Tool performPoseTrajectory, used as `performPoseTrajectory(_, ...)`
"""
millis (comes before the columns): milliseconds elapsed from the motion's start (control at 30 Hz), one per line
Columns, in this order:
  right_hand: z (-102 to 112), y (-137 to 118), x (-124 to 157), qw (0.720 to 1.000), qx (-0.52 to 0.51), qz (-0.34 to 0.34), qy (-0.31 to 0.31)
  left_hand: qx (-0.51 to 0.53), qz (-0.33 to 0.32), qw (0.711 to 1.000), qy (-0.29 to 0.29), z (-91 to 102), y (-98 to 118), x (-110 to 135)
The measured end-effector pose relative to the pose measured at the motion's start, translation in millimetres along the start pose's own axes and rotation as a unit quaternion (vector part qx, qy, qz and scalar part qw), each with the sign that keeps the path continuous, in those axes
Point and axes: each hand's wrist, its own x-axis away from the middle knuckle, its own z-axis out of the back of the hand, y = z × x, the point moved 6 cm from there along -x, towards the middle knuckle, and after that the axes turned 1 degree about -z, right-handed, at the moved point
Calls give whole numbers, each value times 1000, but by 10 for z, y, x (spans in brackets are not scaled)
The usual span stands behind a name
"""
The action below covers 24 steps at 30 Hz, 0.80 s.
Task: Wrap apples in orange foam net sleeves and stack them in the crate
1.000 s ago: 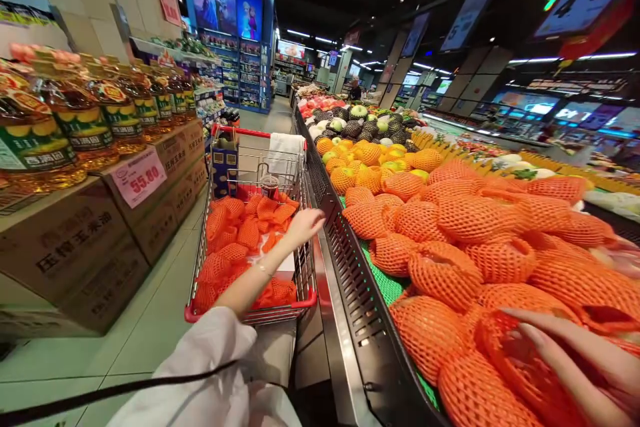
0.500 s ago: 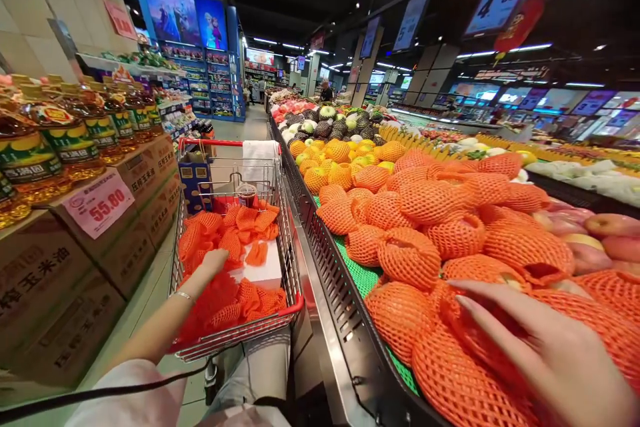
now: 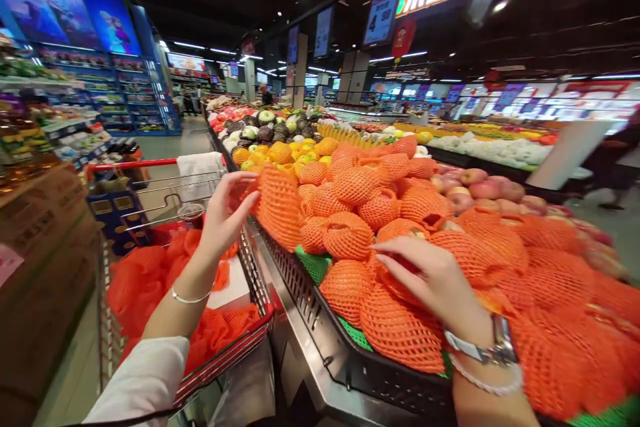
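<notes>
My left hand (image 3: 225, 213) is raised over the edge between cart and display, its fingers pinching an orange foam net sleeve (image 3: 279, 207). The sleeve hangs upright and looks unfilled. My right hand (image 3: 435, 280) lies low over the heaped fruit in orange foam nets (image 3: 350, 235), fingers stretched out and slightly apart, thumb below. Whether its fingertips touch the netting I cannot tell. Below my left arm, the shopping cart (image 3: 270, 310) holds a pile of loose orange foam nets (image 3: 140, 287) and a white box (image 3: 233, 287).
A black perforated crate edge (image 3: 300, 300) and metal ledge run between cart and fruit. Bare apples (image 3: 483, 188) sit behind the netted fruit. A white towel (image 3: 200, 173) hangs on the cart's red handle. Cartons (image 3: 45, 247) stand at left.
My left hand has come up out of the cart with a foam net sleeve and moved right to the display. The view has turned right; my right hand stays over the netted fruit.
</notes>
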Motion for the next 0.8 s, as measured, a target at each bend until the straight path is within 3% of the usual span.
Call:
performPoseTrajectory(100,15,20,7,999,-41,-23,27,86,-79,993,-33,-710,491,-282)
performPoseTrajectory(167,104,142,46,985,-83,-87,121,137,-123,981,-61,-1193,779,-439)
performPoseTrajectory(267,263,400,168,919,-183,-191,292,188,-185,963,-60,-1790,1086,-548)
performPoseTrajectory(367,416,581,270,856,-201,-252,406,217,-174,950,-139,-2253,1099,-513)
performPoseTrajectory(433,501,615,281,853,-149,-274,419,196,-111,954,-198,-2418,932,-471)
performPoseTrajectory(533,528,570,222,895,-63,-254,362,141,-4,952,-272,-2485,619,-431)
performPoseTrajectory(667,408,559,205,918,-54,-229,318,224,66,885,-403,-2559,535,-367)
performPoseTrajectory(733,332,617,215,911,-88,-255,312,281,76,860,-420,-2583,588,-354)
performPoseTrajectory(800,291,673,225,898,-101,-290,316,309,75,871,-374,-2567,614,-385)
